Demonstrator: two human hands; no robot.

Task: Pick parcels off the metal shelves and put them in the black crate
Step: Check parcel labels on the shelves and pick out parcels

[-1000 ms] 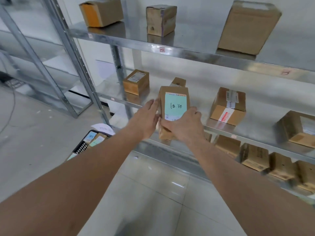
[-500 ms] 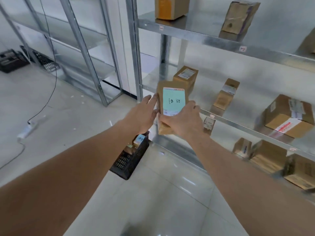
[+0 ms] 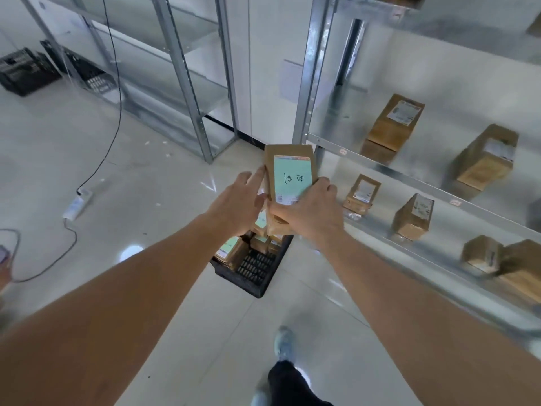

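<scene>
Both hands hold one brown parcel (image 3: 288, 174) upright at arm's length: the right hand (image 3: 310, 213) curls around its lower right corner, while the left hand (image 3: 237, 205) lies against its left edge with fingers nearly straight. Directly below the parcel, on the pale tiled floor (image 3: 146, 177), sits the black crate (image 3: 254, 271), with several parcels already in its far end. Beyond and to the right, the metal shelves (image 3: 409, 177) carry more brown boxes.
</scene>
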